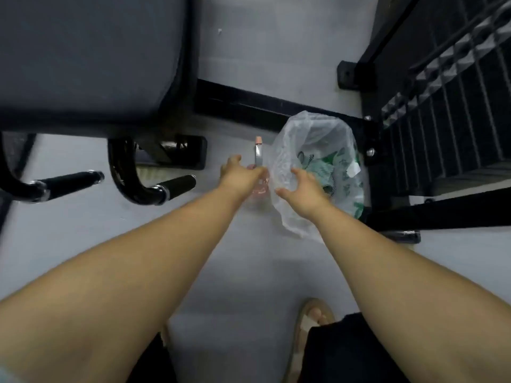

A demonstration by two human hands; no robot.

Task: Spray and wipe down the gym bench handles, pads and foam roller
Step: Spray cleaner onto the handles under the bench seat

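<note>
On the floor near the bench handles (pixel 177 185), the left hand (pixel 243 174) covers the spray bottle (pixel 258 153), grip unclear; the right hand (pixel 301 189), fingers spread, hovers over a plastic bag (pixel 312 134). Supplies being fetched; next, probably, a firm lift.

Translucent plastic bag (pixel 312 139) with green-printed contents sits on grey floor (pixel 249 258), beside black machine frame (pixel 448 214). Tan sandal (pixel 301 327) near bottom edge.

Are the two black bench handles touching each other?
Apart. The head view shows the black padded bench handle and the second black padded handle side by side, with grey floor plainly between them.
</note>
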